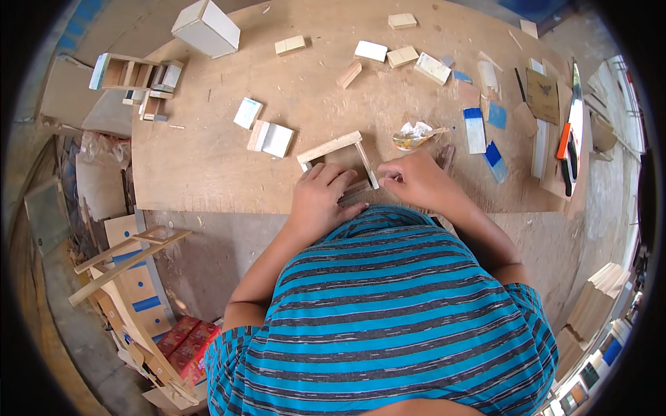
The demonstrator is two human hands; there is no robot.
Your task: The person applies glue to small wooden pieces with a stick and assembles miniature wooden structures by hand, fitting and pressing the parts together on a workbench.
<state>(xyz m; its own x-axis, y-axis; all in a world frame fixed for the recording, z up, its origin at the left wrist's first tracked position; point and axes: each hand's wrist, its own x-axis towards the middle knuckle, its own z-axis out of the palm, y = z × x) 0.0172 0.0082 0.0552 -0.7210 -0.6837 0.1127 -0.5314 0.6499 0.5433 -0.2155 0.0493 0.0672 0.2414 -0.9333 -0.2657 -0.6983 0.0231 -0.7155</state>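
Near the table's front edge lies a small rectangular wooden frame (pixel 330 147) made of thin strips, its near side partly hidden by my hand and shirt. My left hand (pixel 320 194) grips the frame's left side, fingers bent over it and thumb toward the near edge. At its right side, my right hand (pixel 416 179) is closed with fingers curled together beside the right strip. Whatever those fingers hold, if anything, is hidden. Just beyond my right hand sits a small bowl (pixel 409 141) with whitish stuff and a stick in it.
Small wooden blocks (pixel 276 140) lie left of the frame, others (pixel 402 56) farther back. Blue-painted pieces (pixel 474 130) and an orange-and-black handled saw (pixel 565 145) are at right. A white box (pixel 207 29) and wooden assembly (pixel 135 73) stand back left on the table (pixel 222 173).
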